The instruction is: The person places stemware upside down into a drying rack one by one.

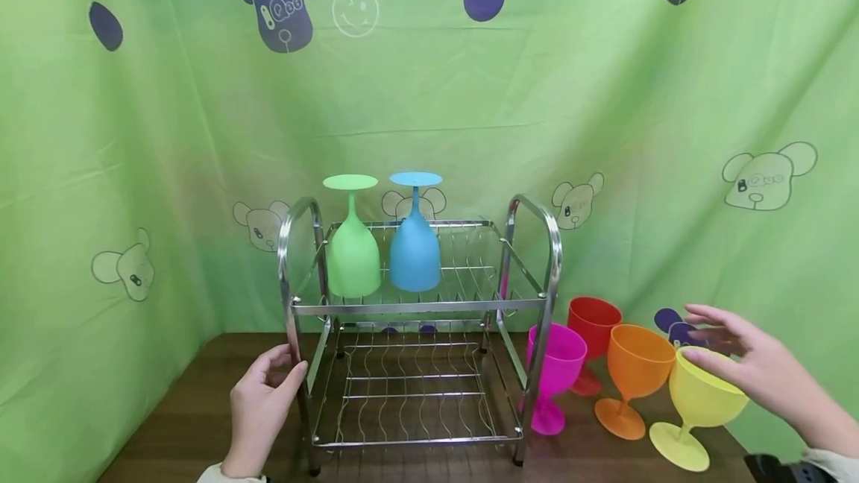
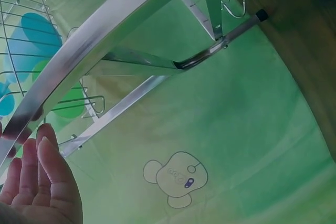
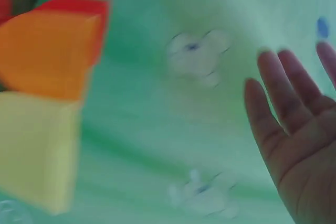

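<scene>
A two-tier metal dish rack [image 1: 419,307] stands on the table. Upside down on its upper tier are a green goblet [image 1: 353,256] and a blue goblet [image 1: 415,252]. My left hand [image 1: 265,401] holds the rack's left front post, with the thumb in front; in the left wrist view the fingertips [image 2: 46,130] meet the shiny post. At the right, my right hand [image 1: 758,356] hovers by the rim of an upright yellow goblet [image 1: 705,393], fingers spread and holding nothing. Beside that goblet stand orange [image 1: 637,364], red [image 1: 593,323] and magenta [image 1: 557,360] goblets, also upright.
The magenta goblet stands close against the rack's right side. Wire rows form the rack's lower tier [image 1: 416,396]. A green printed cloth [image 1: 429,95] hangs behind and around the brown wooden table [image 1: 181,423].
</scene>
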Available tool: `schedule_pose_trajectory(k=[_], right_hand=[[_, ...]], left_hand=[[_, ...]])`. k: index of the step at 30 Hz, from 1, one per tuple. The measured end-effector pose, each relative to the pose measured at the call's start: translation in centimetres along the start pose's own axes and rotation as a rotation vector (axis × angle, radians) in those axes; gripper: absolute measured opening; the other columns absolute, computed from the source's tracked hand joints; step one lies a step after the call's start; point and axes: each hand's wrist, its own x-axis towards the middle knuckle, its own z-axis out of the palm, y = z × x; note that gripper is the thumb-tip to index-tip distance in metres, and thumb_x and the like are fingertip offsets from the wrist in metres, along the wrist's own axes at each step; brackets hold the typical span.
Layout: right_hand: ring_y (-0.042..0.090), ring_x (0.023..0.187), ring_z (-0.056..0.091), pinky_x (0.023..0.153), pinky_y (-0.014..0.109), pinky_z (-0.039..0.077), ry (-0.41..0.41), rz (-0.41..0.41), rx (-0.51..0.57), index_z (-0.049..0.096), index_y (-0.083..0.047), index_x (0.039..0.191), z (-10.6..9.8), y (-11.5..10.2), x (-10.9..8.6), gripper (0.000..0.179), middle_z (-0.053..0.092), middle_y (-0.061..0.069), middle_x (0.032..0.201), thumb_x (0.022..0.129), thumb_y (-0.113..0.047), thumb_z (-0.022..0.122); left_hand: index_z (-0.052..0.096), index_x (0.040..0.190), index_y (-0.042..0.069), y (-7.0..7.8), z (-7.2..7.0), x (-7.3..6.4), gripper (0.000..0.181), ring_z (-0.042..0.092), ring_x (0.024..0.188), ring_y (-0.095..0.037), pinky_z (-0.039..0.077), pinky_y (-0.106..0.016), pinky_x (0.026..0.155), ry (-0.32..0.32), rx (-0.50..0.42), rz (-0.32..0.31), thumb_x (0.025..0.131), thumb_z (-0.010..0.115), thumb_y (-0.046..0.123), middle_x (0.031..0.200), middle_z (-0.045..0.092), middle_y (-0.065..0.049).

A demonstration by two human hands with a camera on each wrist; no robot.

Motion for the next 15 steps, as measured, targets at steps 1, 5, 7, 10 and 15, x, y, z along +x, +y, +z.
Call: schedule_pose_trajectory(k=[1, 5, 7, 10, 15], right_hand=[[-0.019, 0.088, 0.047, 0.064, 0.007, 0.039, 0.036, 0.042, -0.007, 0.046, -0.046, 0.125, 0.1, 0.9, -0.8, 0.066, 0.046, -0.04, 0.107, 0.082, -0.003, 0.071], [-0.022, 0.086, 0.044, 0.063, 0.005, 0.037, 0.218, 0.239, 0.069, 0.047, -0.044, 0.126, 0.7, 3.8, -3.6, 0.058, 0.046, -0.042, 0.105, 0.087, -0.006, 0.068], [-0.02, 0.091, 0.044, 0.07, 0.003, 0.039, 0.323, 0.314, 0.144, 0.045, -0.042, 0.13, 1.1, 5.0, -4.7, 0.06, 0.046, -0.039, 0.106, 0.089, -0.004, 0.065], [-0.013, 0.101, 0.042, 0.078, 0.002, 0.037, 0.416, 0.412, 0.227, 0.033, -0.034, 0.144, 1.4, 6.6, -5.9, 0.068, 0.041, -0.036, 0.111, 0.091, -0.002, 0.062], [0.001, 0.131, 0.026, 0.101, 0.008, 0.022, 0.388, 0.499, 0.466, -0.001, -0.022, 0.154, 2.2, 9.0, -7.7, 0.086, 0.035, -0.034, 0.117, 0.094, -0.005, 0.058]], left_hand=[[0.068, 0.096, -0.005, 0.0, 0.0, 0.0, 0.022, 0.055, 0.058, 0.004, 0.044, -0.013, 0.053, -0.001, 0.0, -0.002, 0.075, 0.075, -0.003, 0.084, 0.069, -0.018], [0.068, 0.098, -0.003, -0.2, -0.1, -0.1, 0.024, 0.055, 0.059, 0.005, 0.043, -0.013, 0.052, -0.003, 0.002, -0.007, 0.075, 0.075, -0.004, 0.083, 0.07, -0.015], [0.069, 0.098, -0.003, -0.3, -0.3, 0.0, 0.025, 0.056, 0.058, 0.004, 0.042, -0.013, 0.051, 0.001, 0.002, 0.003, 0.074, 0.075, -0.005, 0.082, 0.07, -0.013], [0.069, 0.099, -0.002, -0.3, -0.3, 0.0, 0.026, 0.056, 0.058, 0.004, 0.042, -0.013, 0.051, 0.003, 0.003, 0.012, 0.074, 0.076, -0.004, 0.08, 0.07, -0.011], [0.069, 0.098, -0.002, -0.2, -0.4, -0.1, 0.024, 0.055, 0.057, 0.002, 0.042, -0.013, 0.051, -0.004, 0.002, -0.013, 0.074, 0.076, -0.003, 0.08, 0.07, -0.012]])
